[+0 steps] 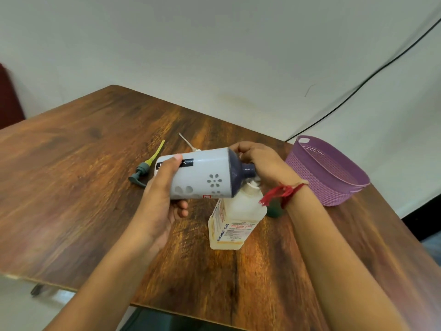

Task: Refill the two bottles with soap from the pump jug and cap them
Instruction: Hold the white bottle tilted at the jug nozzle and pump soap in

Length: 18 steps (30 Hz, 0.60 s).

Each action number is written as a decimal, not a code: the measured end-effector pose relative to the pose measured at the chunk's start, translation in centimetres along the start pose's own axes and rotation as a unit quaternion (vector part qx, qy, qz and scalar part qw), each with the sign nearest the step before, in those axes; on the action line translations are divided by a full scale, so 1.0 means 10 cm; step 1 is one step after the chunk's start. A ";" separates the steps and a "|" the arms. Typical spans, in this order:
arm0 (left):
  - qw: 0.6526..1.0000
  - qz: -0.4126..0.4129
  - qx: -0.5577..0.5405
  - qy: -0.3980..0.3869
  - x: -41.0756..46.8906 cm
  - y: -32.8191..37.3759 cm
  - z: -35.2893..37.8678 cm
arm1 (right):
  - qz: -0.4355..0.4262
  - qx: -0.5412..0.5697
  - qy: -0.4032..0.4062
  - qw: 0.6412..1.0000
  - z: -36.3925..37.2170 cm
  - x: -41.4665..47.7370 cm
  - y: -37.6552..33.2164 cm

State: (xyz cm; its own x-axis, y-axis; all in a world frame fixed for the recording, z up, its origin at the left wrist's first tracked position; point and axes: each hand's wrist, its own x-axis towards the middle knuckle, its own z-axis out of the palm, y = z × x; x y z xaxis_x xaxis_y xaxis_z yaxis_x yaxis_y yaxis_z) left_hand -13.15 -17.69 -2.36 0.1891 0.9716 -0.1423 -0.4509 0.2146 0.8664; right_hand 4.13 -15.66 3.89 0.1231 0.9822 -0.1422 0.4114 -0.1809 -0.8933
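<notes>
Left hand is gripping the grey bottle round its base end. The thumb is pressing on top, over the black label strip. The other fingers are curling underneath, with their tips showing below the body. The bottle is lying roughly level in the air, flower pattern facing the camera. Its dark blue shoulder and uncapped neck are pointing away from the left fingers, toward the right hand.

Right hand is arching over the neck, fingers curling down close together past the bottle's shoulder. Whether they are gripping anything: cannot tell, as the neck and palm are hiding the tips. White pump head is showing just under the right palm, directly below the bottle's mouth.

Pump jug is standing upright on the table, beneath the right fingers. Pale yellow liquid is sitting low in it.

A dark green object is sitting just behind the right wrist, mostly hidden; identity unclear. Red thread band is hanging on that wrist.

Beyond the left thumb, two loose pumps are lying on the wood: a grey-green pump with yellow tube and a pale-tubed pump, its head hidden behind the bottle. Purple basket is sitting beyond the right knuckles, near the table's edge.
</notes>
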 end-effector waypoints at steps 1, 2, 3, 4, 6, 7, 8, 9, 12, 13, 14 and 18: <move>1.000 -0.004 -0.003 -0.001 -0.01 0.00 0.01 | -0.003 -0.013 -0.004 1.000 -0.01 0.00 -0.02; 1.000 -0.005 -0.006 -0.004 -0.01 0.01 0.01 | -0.003 -0.031 -0.011 0.999 -0.03 0.01 -0.06; 1.000 -0.001 -0.010 -0.008 -0.01 0.03 0.01 | -0.001 -0.049 -0.019 0.999 -0.06 0.01 -0.11; 1.000 0.005 -0.011 -0.012 -0.01 0.05 0.02 | -0.002 -0.067 -0.024 0.997 -0.08 0.03 -0.16; 1.000 0.019 -0.015 -0.015 0.01 0.07 0.04 | -0.001 -0.083 -0.024 0.996 -0.10 0.05 -0.17; 1.000 0.021 -0.013 -0.014 0.01 0.07 0.04 | 0.002 -0.073 -0.019 0.997 -0.10 0.04 -0.15; 1.000 0.020 -0.013 -0.010 0.01 0.06 0.04 | 0.005 -0.052 -0.013 0.999 -0.08 0.04 -0.10; 1.000 0.016 -0.014 -0.006 0.02 0.05 0.04 | 0.002 -0.032 -0.008 0.999 -0.07 0.03 -0.06; 1.000 -0.007 -0.016 0.009 0.01 0.02 0.01 | -0.006 -0.020 -0.004 1.000 -0.02 0.03 0.02; 1.000 -0.007 -0.017 0.007 0.00 0.03 0.00 | -0.006 -0.034 -0.007 0.999 -0.03 0.04 0.00; 1.000 -0.004 -0.016 0.002 0.00 0.04 0.00 | -0.006 -0.055 -0.014 0.998 -0.05 0.05 -0.04; 0.999 0.021 -0.015 -0.023 0.01 0.11 0.02 | -0.010 -0.147 -0.038 0.988 -0.12 0.09 -0.15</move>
State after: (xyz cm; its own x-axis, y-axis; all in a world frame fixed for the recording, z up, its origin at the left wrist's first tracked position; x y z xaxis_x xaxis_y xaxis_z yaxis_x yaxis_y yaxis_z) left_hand -13.46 -17.39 -1.37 0.2091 0.9744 -0.0825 -0.4853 0.1767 0.8563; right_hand 4.72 -14.55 5.62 0.0480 0.9846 -0.1679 0.6595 -0.1575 -0.7350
